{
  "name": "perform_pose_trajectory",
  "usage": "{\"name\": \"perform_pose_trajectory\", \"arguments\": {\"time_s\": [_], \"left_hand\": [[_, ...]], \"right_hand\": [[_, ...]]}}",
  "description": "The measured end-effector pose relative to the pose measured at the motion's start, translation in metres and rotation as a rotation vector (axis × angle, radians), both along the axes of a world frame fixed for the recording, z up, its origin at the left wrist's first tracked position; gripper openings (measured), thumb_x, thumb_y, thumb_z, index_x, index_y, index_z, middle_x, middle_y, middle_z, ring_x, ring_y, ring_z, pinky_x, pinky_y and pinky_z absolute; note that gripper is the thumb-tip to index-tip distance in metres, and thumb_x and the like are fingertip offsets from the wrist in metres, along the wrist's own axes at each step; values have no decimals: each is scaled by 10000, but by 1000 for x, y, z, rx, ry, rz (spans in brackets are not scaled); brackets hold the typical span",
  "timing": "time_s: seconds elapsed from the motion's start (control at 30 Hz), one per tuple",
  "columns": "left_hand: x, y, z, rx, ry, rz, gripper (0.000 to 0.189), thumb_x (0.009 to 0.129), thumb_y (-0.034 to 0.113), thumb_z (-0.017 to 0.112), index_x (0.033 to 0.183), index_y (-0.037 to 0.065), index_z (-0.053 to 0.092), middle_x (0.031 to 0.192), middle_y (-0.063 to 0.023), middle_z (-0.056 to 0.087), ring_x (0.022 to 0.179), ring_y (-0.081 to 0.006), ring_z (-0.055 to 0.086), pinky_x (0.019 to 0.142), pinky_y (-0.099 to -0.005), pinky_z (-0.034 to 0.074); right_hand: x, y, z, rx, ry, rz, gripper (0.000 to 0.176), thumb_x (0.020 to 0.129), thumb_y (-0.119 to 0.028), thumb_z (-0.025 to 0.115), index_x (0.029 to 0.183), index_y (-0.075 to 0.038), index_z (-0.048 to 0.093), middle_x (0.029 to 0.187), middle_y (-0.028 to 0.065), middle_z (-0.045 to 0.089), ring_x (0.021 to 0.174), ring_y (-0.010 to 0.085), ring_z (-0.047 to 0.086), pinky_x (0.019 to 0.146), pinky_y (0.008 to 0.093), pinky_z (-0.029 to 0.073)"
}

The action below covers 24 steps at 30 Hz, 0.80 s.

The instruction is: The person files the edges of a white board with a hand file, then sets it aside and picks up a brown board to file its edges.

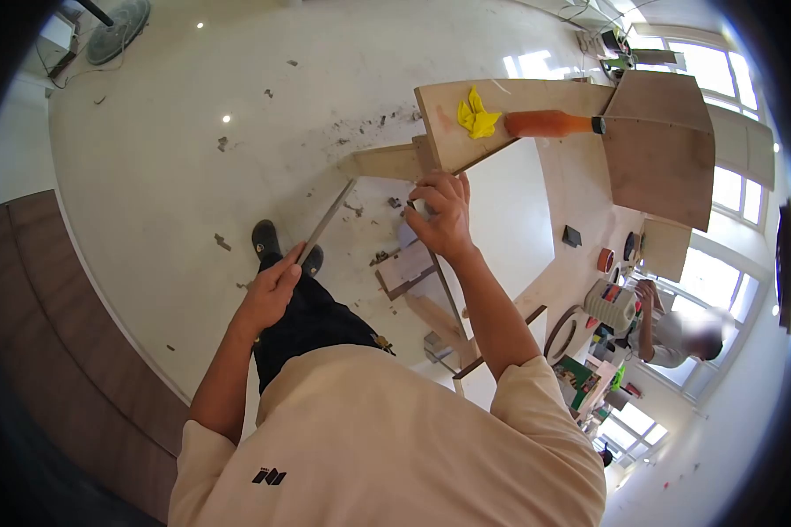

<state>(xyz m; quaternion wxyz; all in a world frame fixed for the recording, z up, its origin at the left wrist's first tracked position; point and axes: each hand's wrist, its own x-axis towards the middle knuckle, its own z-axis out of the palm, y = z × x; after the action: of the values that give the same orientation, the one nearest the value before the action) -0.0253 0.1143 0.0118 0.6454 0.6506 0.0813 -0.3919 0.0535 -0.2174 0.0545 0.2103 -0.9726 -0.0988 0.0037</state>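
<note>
My left hand [277, 294] is closed around one end of a thin, flat grey-edged panel [328, 220], seen nearly edge-on and slanting up to the right. My right hand [444, 215] has its thumb and fingers curled together at the near edge of the workbench. A small dark item shows by its fingertips, too small to name. Beside that hand lies a large white panel [514, 220] on the bench. Beyond it, a yellow cloth [476, 114] and an orange bottle [549, 123] with a dark cap rest on a wooden board [448, 97].
Scraps of debris [222, 143] lie scattered on the pale floor. Offcut boards [409, 268] are under the bench edge. A large brown board [661, 149] stands at the far side. Another person [668, 338] is at the right, near a white jug [611, 303].
</note>
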Motion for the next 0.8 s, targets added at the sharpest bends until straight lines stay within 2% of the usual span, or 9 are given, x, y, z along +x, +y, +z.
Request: {"name": "perform_pose_trajectory", "arguments": {"time_s": [0.17, 0.27, 0.37, 0.47, 0.57, 0.67, 0.77, 0.8], "left_hand": [[4, -9, -13, -56, -5, -44, 475, 1070, 283, 508, 1510, 112, 460, 759, 30, 444, 664, -77, 424, 650, -233, 417], [12, -17, -15, -90, -1, -72, 476, 1069, 281, 510, 1509, 106, 460, 750, 24, 442, 668, -81, 432, 661, -230, 422], [11, -26, -24, -171, -69, -50, 486, 1071, 264, 505, 1519, 88, 441, 760, 58, 450, 677, -73, 435, 652, -225, 425], [24, -26, -13, -173, 64, -106, 483, 1068, 236, 510, 1519, 79, 437, 796, 55, 484, 714, -72, 445, 692, -223, 423], [26, -28, -17, -131, -24, -149, 487, 1063, 212, 521, 1521, 74, 431, 794, 51, 482, 716, -64, 437, 689, -216, 409], [23, -35, -20, -165, -48, -131, 491, 1061, 199, 523, 1525, 72, 423, 762, 60, 449, 686, -57, 413, 657, -208, 386], [30, -40, -4, -153, 18, -151, 495, 1065, 202, 508, 1532, 71, 409, 738, 66, 422, 651, -55, 393, 622, -210, 372], [29, -40, -2, -156, 23, -152, 496, 1066, 204, 504, 1533, 70, 405, 736, 64, 422, 644, -55, 390, 614, -213, 372]], "right_hand": [[4, 8, -15, 61, -51, -20, 99, 748, -90, 743, 792, -120, 660, 978, 14, 642, 1017, 244, 608, 1162, 595, 229], [6, 10, -17, 92, -80, -58, 98, 750, -84, 742, 789, -109, 655, 960, 27, 647, 1000, 257, 618, 1168, 569, 243], [8, 12, -17, 86, -98, -74, 72, 772, -65, 713, 797, -94, 652, 958, 38, 659, 974, 266, 625, 1171, 543, 254], [7, 7, -19, 127, -69, -106, 35, 807, -47, 676, 812, -71, 651, 995, 57, 676, 1000, 272, 639, 1165, 531, 267], [7, -3, -20, 233, -46, -155, 38, 838, -39, 649, 872, -43, 665, 1027, 85, 690, 1040, 287, 645, 1156, 513, 291], [8, -6, -14, 269, -42, -185, 107, 861, -59, 643, 954, -17, 674, 1099, 132, 681, 1062, 327, 645, 1134, 511, 324], [9, -16, -14, 408, -47, -274, 199, 847, -75, 659, 1032, -8, 682, 1190, 159, 652, 1104, 377, 612, 1110, 512, 349], [12, -24, -13, 299, -78, -226, 222, 838, -90, 672, 1045, -10, 685, 1217, 162, 640, 1128, 387, 596, 1105, 517, 350]]}}
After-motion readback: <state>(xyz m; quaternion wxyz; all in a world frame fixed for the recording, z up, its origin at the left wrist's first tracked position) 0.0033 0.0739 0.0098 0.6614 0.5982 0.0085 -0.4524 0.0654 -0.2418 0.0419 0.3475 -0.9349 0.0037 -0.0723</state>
